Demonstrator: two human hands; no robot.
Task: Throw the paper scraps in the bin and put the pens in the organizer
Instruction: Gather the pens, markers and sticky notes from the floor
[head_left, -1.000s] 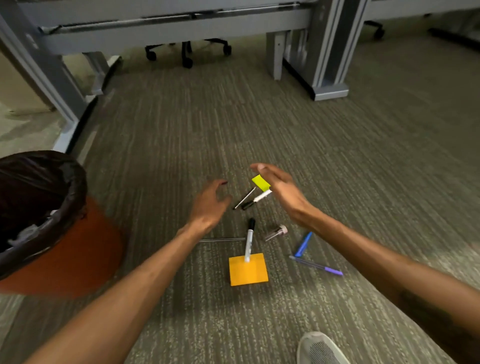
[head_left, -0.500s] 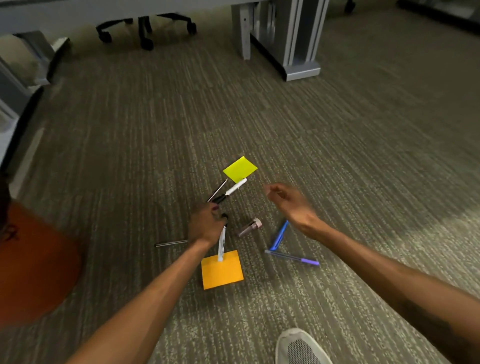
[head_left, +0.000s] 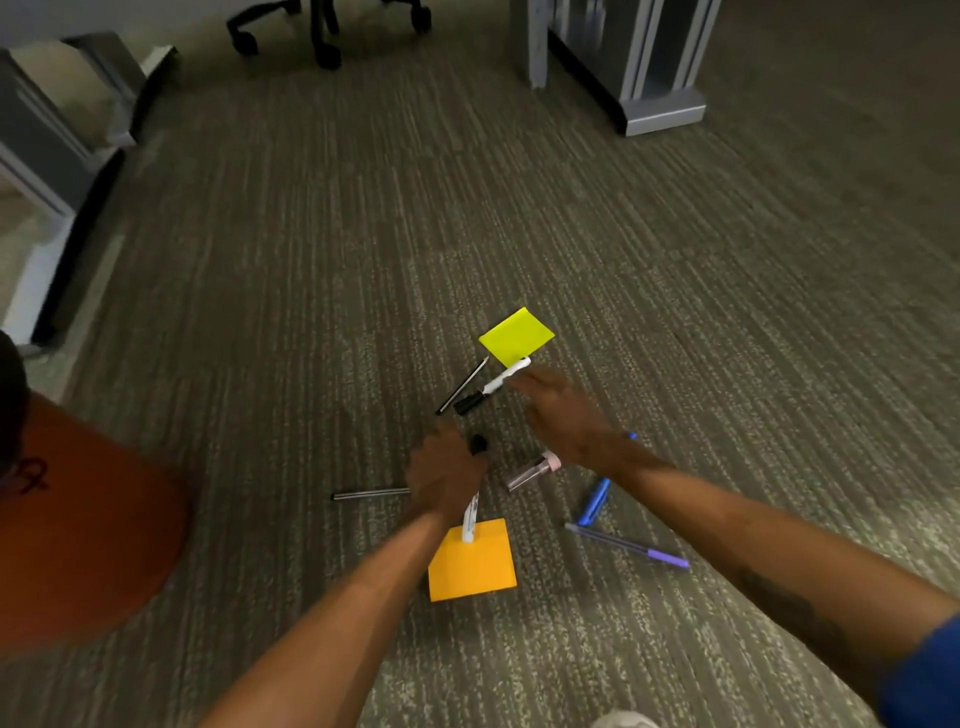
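Note:
Pens and two paper notes lie scattered on the carpet. My left hand (head_left: 447, 475) is closed around a white marker with a black cap (head_left: 471, 519), whose lower end rests on an orange note (head_left: 472, 566). My right hand (head_left: 563, 410) reaches flat over a second white marker (head_left: 493, 385), fingers spread beside it; whether they touch it I cannot tell. A yellow-green note (head_left: 516, 336) lies just beyond. A thin black pencil (head_left: 462, 385), a dark pen (head_left: 369, 492), a pinkish capped marker (head_left: 532, 470), a blue pen (head_left: 593, 503) and a purple pen (head_left: 628, 545) lie around.
An orange bin (head_left: 88, 530) with a black liner stands at the left edge. Grey desk legs (head_left: 657, 67) rise at the back right, another desk frame (head_left: 47, 156) at the left, and chair castors (head_left: 322, 31) at the top. My shoe tip (head_left: 623, 719) shows at the bottom.
My left hand has dropped onto the near white marker and closed on it. My right hand has moved forward and left toward the far marker. The view has shifted right, pushing the bin outward.

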